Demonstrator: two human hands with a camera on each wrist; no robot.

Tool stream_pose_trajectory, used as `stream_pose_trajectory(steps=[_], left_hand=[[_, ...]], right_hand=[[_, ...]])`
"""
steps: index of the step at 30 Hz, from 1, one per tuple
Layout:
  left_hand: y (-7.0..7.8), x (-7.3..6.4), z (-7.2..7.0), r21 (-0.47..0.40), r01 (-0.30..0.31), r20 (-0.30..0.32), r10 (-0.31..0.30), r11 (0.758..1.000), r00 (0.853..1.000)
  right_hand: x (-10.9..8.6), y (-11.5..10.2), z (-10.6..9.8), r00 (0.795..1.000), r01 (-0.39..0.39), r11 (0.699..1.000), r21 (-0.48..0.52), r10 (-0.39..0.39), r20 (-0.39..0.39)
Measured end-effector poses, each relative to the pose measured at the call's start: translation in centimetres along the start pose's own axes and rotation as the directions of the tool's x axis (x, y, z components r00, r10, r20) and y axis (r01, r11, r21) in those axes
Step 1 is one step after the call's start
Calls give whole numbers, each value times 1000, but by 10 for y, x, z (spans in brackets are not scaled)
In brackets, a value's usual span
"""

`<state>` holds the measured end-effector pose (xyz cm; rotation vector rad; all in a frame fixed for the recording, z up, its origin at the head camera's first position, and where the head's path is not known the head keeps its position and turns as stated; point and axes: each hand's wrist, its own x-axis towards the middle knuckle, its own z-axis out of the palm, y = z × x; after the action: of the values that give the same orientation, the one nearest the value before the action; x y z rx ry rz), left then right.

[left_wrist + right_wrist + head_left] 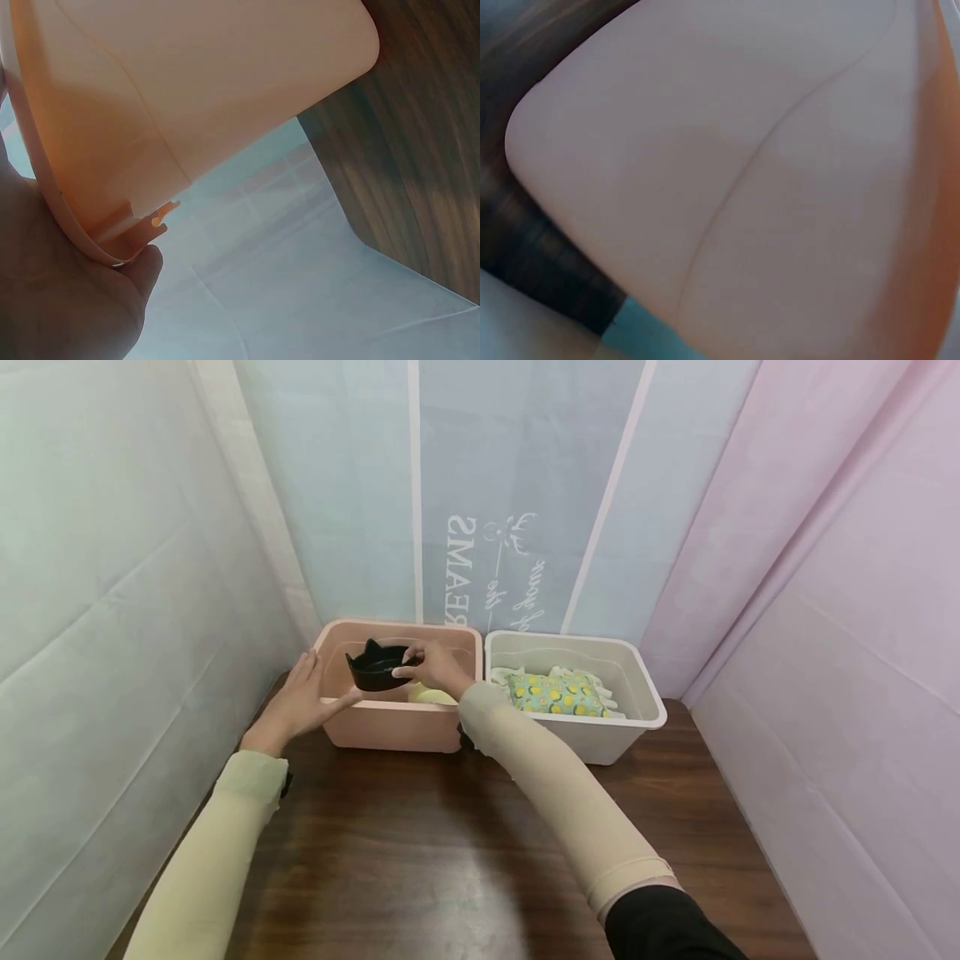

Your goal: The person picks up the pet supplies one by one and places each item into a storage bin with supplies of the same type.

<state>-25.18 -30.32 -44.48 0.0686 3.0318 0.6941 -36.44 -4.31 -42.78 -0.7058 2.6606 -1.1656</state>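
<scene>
A black bowl with pointed, cat-like ears (372,675) is held over the pink bin (393,727) by my right hand (435,668), which pinches its right edge between thumb and fingers. My left hand (300,697) rests at the bin's left rim, fingers extended and thumb spread across the front corner. From the left wrist, the hand (67,277) lies along the rim beside the bin's outer wall (225,82). Partly hidden beneath the bowl, a pale yellow item (430,695) lies inside the bin. Only the bin's wall (727,187) fills most of the right wrist view.
To the right, close beside the pink bin, stands a white bin (592,743). It holds a small green cushion with a lemon print and white ruffles (558,693). Both stand on a dark wooden table (420,835), with hanging cloth (525,460) behind and at both sides.
</scene>
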Motion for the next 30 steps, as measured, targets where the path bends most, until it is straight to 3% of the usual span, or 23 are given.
stream_pose_trajectory(steps=[10,19,30], left_hand=[[3,0,-1,-5,3,13,-3,1000,1000],[4,1,1,-9,-7,15,7,1000,1000],[3,-1,-2,9,10,14,-10,1000,1000]], right_hand=[[-1,-8,4,994,-109,992,58,110,-13],[7,-4,11,983,-185,981,-62,186,5],[13,-6,20,981,-190,979,-79,192,24]])
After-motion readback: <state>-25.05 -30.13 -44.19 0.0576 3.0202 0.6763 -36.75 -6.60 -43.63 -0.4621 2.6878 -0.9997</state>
